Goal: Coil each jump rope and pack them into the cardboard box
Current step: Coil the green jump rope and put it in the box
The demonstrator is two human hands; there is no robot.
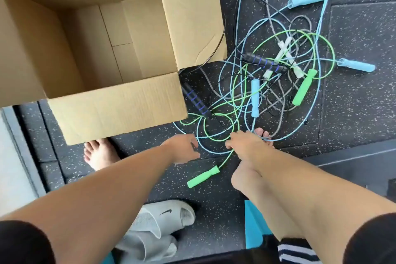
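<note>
The right hand [246,146] pinches the green jump rope [304,88], its near handle [203,176] lying between both hands at 6 o'clock, axis 8-to-2, while the nearer left hand [184,149] hangs loosely curled, seemingly empty, cardboard box [120,105] at 10 o'clock.

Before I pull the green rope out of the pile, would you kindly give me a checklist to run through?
1. Cardboard box open, nothing inside: ok.
2. Right hand pinching green rope near its handle: ok.
3. Left hand holding anything: cannot tell.
4. Green rope free of the tangled pile: not ok.
5. Second green handle in sight: ok, lying in the pile.
</note>
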